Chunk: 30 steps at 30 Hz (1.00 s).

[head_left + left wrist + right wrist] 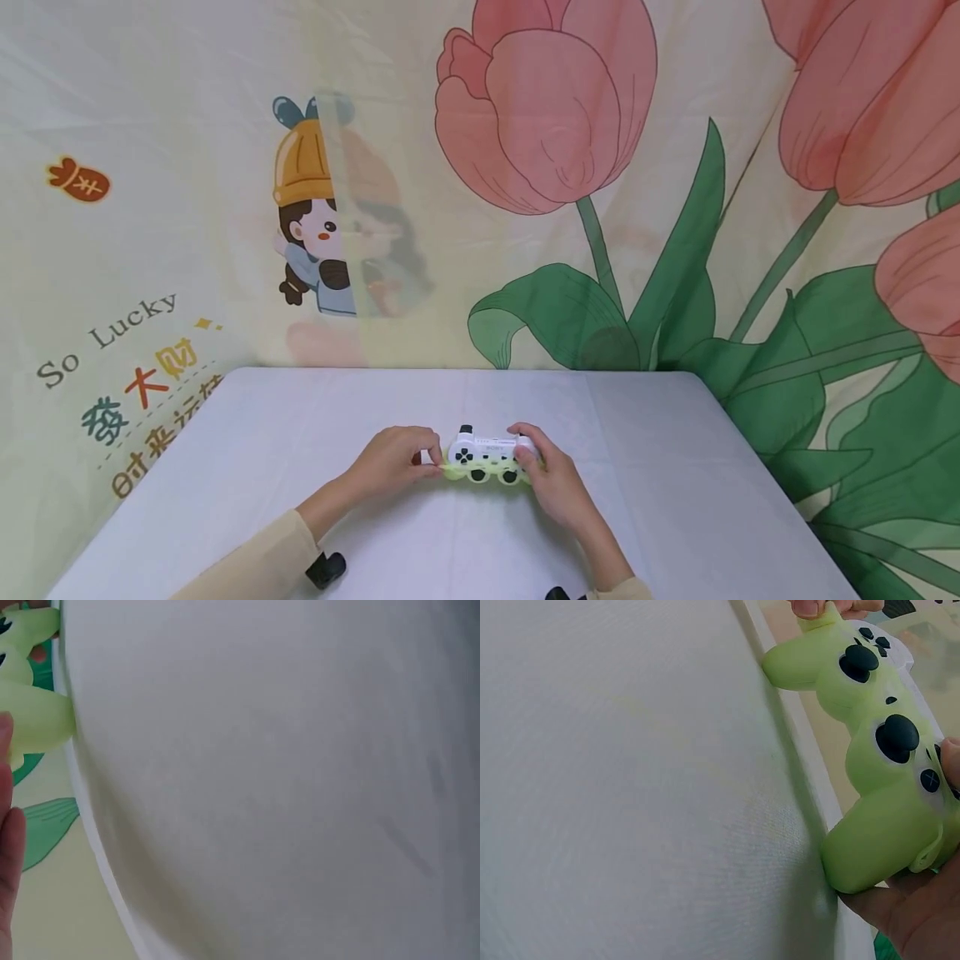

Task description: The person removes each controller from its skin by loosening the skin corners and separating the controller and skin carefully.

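Observation:
A white game controller (491,447) with black sticks and buttons is held above the middle of the table. A pale green silicone cover (877,844) wraps its grips and sticks in the right wrist view, while its white upper face stays bare. My right hand (557,482) grips the controller's right end, thumb on the face and a finger at the top edge. At the other end my left hand (401,454) pinches a stretched bit of the cover, seen up close between the fingertips (807,607). Only part of the cover shows in the left wrist view.
The table (660,500) has a white cloth over it. Behind it hangs a curtain (390,50) printed with tulips, a cartoon figure and lettering. Black wrist devices (327,570) are worn near the sleeves.

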Each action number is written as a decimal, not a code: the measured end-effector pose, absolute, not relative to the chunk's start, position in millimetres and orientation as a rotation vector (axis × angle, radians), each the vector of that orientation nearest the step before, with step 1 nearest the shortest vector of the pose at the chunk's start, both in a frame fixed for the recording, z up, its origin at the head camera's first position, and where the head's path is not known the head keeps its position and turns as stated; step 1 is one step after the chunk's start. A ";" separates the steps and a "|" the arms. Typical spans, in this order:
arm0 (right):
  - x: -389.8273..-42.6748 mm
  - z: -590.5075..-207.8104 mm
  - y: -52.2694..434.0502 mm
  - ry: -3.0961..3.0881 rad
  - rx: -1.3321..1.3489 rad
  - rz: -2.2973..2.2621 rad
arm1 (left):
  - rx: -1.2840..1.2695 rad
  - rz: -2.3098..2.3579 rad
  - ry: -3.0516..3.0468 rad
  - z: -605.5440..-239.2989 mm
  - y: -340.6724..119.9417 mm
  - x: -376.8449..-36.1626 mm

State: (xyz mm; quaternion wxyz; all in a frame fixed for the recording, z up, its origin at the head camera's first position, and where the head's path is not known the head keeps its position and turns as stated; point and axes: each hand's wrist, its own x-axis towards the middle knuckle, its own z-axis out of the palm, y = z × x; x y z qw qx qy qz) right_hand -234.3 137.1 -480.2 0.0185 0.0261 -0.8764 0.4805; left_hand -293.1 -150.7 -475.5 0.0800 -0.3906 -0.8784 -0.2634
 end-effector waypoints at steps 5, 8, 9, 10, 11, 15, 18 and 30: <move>-235.7 -480.7 136.3 -2.712 0.068 1.511 | -1.092 -0.740 -2.515 -472.1 -147.9 -290.5; -237.0 -482.1 136.6 -2.705 0.065 1.528 | -1.070 -0.760 -2.553 -467.8 -146.4 -290.3; -237.4 -482.4 136.8 -2.701 0.064 1.536 | -1.066 -0.770 -2.581 -466.7 -145.8 -290.4; -237.7 -482.5 137.1 -2.695 0.061 1.547 | -1.064 -0.793 -2.613 -465.5 -144.9 -290.5; -237.9 -482.5 137.5 -2.689 0.064 1.550 | -1.057 -0.819 -2.647 -464.3 -143.9 -290.4; -238.0 -480.9 139.8 -2.673 0.075 1.563 | -0.995 -0.965 -2.767 -462.2 -138.8 -289.7; -237.3 -480.3 142.8 -2.678 0.089 1.575 | -0.945 -1.096 -2.819 -462.9 -134.6 -290.0; -230.2 -479.8 166.2 -2.713 0.317 1.602 | -0.904 -1.360 -2.877 -465.2 -126.2 -285.2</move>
